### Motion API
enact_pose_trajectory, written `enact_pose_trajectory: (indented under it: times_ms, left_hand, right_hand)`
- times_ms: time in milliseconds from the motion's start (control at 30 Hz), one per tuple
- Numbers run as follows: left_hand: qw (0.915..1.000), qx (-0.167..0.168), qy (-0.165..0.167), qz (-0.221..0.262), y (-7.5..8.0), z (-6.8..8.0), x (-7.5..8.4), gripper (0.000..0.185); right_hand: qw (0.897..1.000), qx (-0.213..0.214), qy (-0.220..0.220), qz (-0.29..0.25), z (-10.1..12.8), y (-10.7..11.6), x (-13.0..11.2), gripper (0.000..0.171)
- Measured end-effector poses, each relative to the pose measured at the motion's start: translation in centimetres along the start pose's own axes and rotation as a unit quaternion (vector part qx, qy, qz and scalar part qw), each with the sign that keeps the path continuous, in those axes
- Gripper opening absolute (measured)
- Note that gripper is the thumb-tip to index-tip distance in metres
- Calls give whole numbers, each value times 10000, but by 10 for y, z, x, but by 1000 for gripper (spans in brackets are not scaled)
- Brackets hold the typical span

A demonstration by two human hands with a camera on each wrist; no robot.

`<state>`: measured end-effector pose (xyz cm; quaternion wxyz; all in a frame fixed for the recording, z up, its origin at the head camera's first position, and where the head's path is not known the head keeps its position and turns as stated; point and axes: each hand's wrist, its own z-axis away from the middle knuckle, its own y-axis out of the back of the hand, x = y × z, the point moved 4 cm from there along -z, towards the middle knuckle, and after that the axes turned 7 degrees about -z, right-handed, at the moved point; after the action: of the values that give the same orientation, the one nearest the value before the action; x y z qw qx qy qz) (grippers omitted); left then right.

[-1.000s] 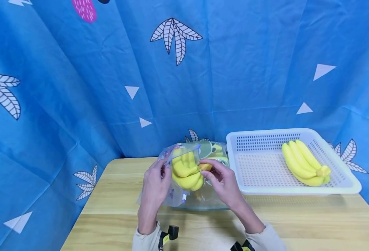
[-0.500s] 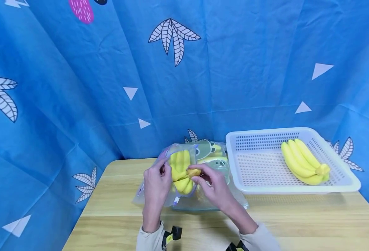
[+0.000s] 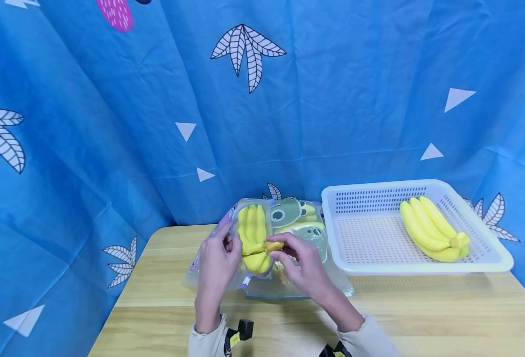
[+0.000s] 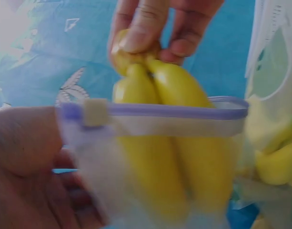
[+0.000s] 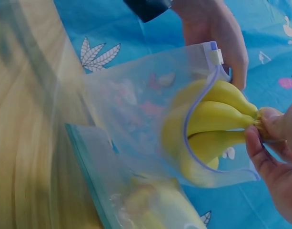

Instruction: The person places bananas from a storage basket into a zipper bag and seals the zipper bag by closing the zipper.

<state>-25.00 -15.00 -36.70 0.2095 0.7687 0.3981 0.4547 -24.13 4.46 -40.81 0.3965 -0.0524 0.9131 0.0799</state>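
Head view: right hand (image 3: 299, 262) pinches stem of bunch (image 3: 253, 238), half inside zip bag (image 3: 233, 270) above table (image 3: 155, 292); left hand (image 3: 216, 260) grips bag rim. Risk: rim slips, bag mouth folds, bunch snags. Count: 3 bunches w/ one in basket (image 3: 490, 258), 2 bags.

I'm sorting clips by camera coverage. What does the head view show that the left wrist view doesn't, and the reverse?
Only the head view shows the white basket with a second banana bunch and the wooden table. Only the left wrist view shows the bag's purple zip strip and slider close up. Both show the left hand holding the clear bag while the right hand pinches the banana bunch's stem.
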Motion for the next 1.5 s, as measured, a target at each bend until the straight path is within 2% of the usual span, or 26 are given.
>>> enact_pose_trajectory:
  times_ms: [67, 167, 233, 300, 467, 567, 700, 900, 1033, 1167, 1333, 1433, 1500]
  left_hand:
    - [9990, -423, 86, -107, 2, 2, 0, 33]
    - [9941, -1037, 185, -269, 6, 6, 1, 42]
    - [9916, -1221, 196, -381, 9, 7, 3, 50]
    - [9925, -1128, 105, -456, 10, 7, 5, 49]
    - [9975, -499, -122, -487, 8, 3, 12, 35]
    - [9981, -416, -119, -446, 6, 2, 15, 32]
    - [9979, -479, -63, -434, 4, 1, 15, 39]
    - [9976, -621, -148, -268, 2, 1, 14, 45]
    - [9975, -704, -87, -16, 4, 2, 14, 46]
    - [9967, -785, 32, 193, 4, 2, 11, 48]
    - [9941, -1033, 13, 334, 1, 1, 11, 46]
    - [9918, -1192, 95, 459, -1, 2, 9, 46]
    - [9909, -1229, 181, 518, -1, 4, 7, 45]
  right_hand:
    - [9999, 42, -111, 22, 0, 0, 1, 26]
    - [9998, 162, -80, 11, -1, 1, 3, 27]
    - [9996, 270, -17, -3, -2, 2, 3, 27]
    - [9992, 393, 48, 21, -4, 4, 2, 28]
    - [9993, 351, 99, 19, -7, 6, -3, 27]
    - [9998, 204, -8, -50, -8, 5, -2, 27]
    - [9997, 83, -177, 154, -11, 0, 2, 26]
    - [9987, -22, -197, 479, -17, -9, 3, 26]
    - [9976, 404, -554, 73, -21, -6, 5, 25]
    - [9895, 892, -1012, -525, -22, -5, 10, 23]
    - [9892, 627, -1192, -570, -27, -19, 12, 24]
    - [9900, 530, -1242, -419, -28, -26, 13, 25]
    - [9898, 504, -1232, -508, -28, -27, 14, 24]
